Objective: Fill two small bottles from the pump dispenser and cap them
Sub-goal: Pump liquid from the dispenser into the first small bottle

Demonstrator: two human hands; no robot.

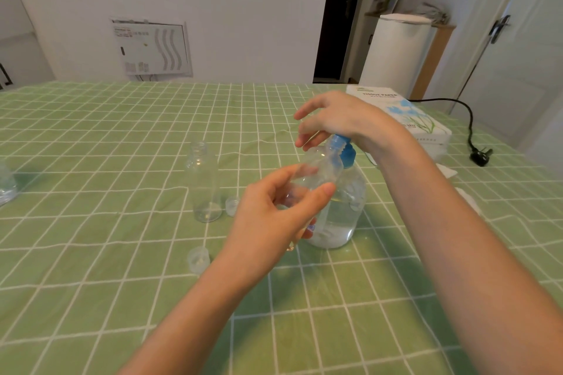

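Note:
My left hand [274, 216] grips a small clear bottle [316, 170], tilted with its mouth up under the spout of the pump dispenser [341, 210]. The dispenser is a clear bottle with a blue pump head [345, 149] and holds clear liquid. My right hand [332, 119] rests on top of the pump head with its fingers relaxed and spread. A second small clear bottle [204, 183] stands upright and uncapped to the left. One clear cap [233, 205] lies beside that bottle, and another clear cap [198, 259] lies nearer to me.
A green checked tablecloth [122, 253] covers the table. A white tissue box [405, 113] sits at the back right, with a black cable and plug [479, 155] beyond it. Part of a clear container [6, 186] shows at the left edge.

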